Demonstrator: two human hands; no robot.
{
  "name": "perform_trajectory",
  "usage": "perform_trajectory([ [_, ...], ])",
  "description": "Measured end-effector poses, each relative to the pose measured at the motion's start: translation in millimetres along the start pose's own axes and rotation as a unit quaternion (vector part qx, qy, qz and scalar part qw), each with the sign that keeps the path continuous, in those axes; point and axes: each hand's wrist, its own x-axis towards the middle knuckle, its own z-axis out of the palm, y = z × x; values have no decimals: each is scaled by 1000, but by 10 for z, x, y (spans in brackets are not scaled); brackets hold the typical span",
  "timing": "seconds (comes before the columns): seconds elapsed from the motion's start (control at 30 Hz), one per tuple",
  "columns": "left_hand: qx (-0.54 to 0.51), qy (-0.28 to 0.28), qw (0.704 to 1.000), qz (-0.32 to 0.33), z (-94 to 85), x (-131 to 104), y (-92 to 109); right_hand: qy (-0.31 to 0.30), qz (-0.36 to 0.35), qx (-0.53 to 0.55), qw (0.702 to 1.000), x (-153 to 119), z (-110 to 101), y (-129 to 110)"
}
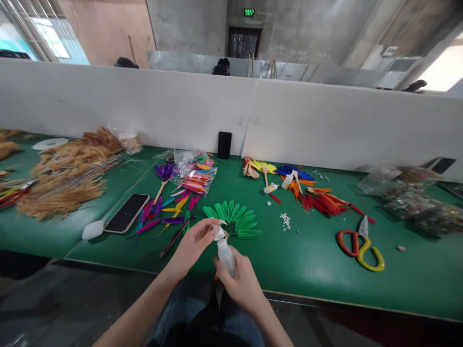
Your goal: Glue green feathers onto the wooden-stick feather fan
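Observation:
Near the front edge of the green table, my right hand (237,279) is wrapped round a small white bottle (226,258), its neck tilted up and away from me. My left hand (197,243) pinches a white cap (218,233) just above the bottle's mouth. Directly beyond both hands lies a fan of green feathers (238,219), its base partly hidden by my fingers. Loose purple, pink and yellow feathers (177,207) are spread left of the fan. To its right is a small pile of white beads (285,221).
Scissors (361,245) with red and yellow handles lie right. A phone (127,213) and brown fibre bundles (72,168) are left. Behind are bagged feathers (198,173), blue feathers (294,172), red feathers (325,202), small bottles (270,188) and a white partition (307,125).

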Motion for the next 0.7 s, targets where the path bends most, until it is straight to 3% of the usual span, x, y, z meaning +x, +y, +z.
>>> perform_trajectory([
  [0.17,149,-34,985,84,-33,-92,150,0,-10,-17,1000,-39,-63,-58],
  [0.33,200,-42,967,154,-48,-144,235,27,-26,-78,996,-59,-109,-104],
  [0.7,157,-58,978,127,7,-140,337,92,-73,-213,970,-71,-101,-53],
])
